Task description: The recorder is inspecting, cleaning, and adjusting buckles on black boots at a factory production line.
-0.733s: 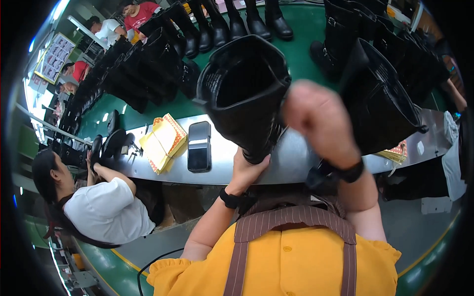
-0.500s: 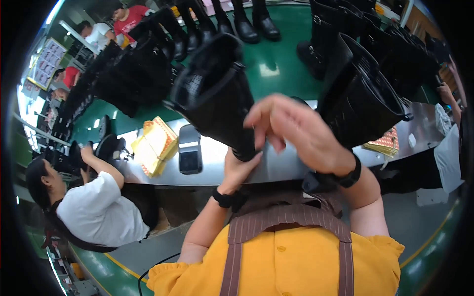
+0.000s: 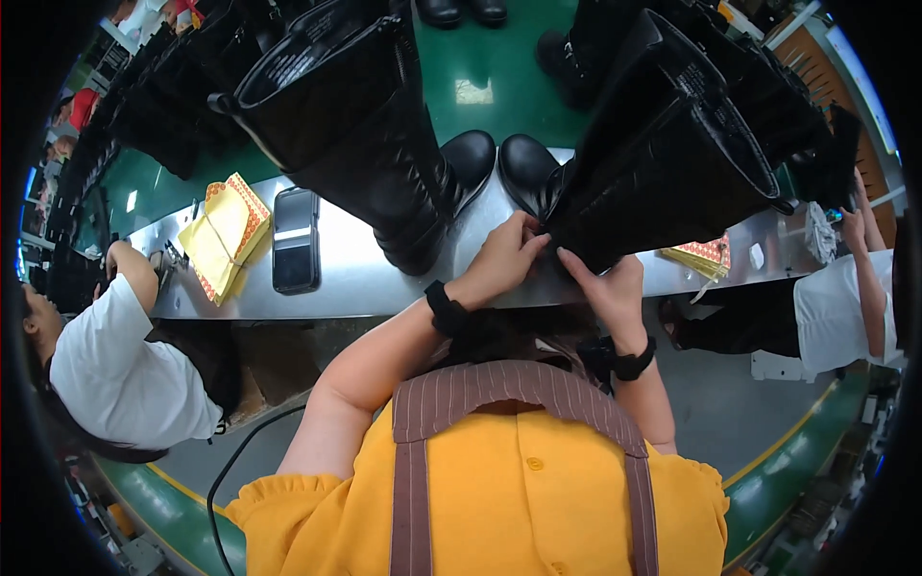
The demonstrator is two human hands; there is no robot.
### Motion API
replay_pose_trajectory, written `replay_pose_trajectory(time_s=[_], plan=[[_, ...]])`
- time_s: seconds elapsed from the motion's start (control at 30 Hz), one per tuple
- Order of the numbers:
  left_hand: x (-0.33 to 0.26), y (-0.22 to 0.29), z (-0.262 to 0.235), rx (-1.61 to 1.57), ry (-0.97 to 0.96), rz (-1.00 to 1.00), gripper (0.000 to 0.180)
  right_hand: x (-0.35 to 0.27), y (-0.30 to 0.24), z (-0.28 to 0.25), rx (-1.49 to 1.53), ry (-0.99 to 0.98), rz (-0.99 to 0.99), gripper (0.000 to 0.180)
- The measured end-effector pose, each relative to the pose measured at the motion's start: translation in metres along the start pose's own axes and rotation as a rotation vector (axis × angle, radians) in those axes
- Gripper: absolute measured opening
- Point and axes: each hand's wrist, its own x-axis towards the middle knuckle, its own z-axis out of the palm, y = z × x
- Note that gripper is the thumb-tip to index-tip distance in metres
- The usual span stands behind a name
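Two tall black boots stand on the metal edge of the bench, toes pointing away from me: a left boot and a right boot. Both are at the right boot's ankle: my left hand pinches its inner side, thumb and fingertips together. My right hand holds the lower shaft from the near side, with its thumb on the leather and its fingers partly hidden behind the heel. Whatever small part lies between the fingertips is too dark to make out. Nobody touches the left boot.
Left of the boots lie a dark phone-like device and a tied bundle of yellow cards. Another yellow bundle sits at the right. More black boots crowd the green bench. A person in white works at left, another at right.
My left hand has left the left boot, which now stands on the metal edge. Both hands have come together at the right boot's ankle. The view has shifted.
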Motion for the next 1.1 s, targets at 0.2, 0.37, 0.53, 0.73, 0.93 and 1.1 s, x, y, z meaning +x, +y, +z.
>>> replay_pose_trajectory(time_s=[0.2,0.37,0.53,0.73,0.93,1.1], plan=[[0.020,0.008,-0.015,-0.151,-0.382,-0.308,0.021,0.006,0.025,-0.012,-0.032,0.002,-0.034,0.029],[0.017,0.106,-0.029,-0.510,-0.473,-0.161,0.026,0.009,0.019,-0.009,-0.085,0.118,-0.110,0.025],[0.004,0.204,-0.052,-0.317,-0.439,0.280,0.029,0.014,0.013,-0.005,-0.019,0.178,-0.298,0.039],[-0.041,0.155,-0.070,-0.012,-0.285,0.243,0.029,0.025,0.022,-0.027,0.095,-0.172,-0.015,0.046],[-0.114,0.078,-0.136,0.720,-0.002,-0.279,0.047,0.037,0.027,-0.024,0.196,-0.262,0.022,0.047],[-0.068,0.025,-0.125,0.128,0.182,-0.084,0.069,0.033,0.017,-0.007,0.049,-0.231,0.092,0.050]])
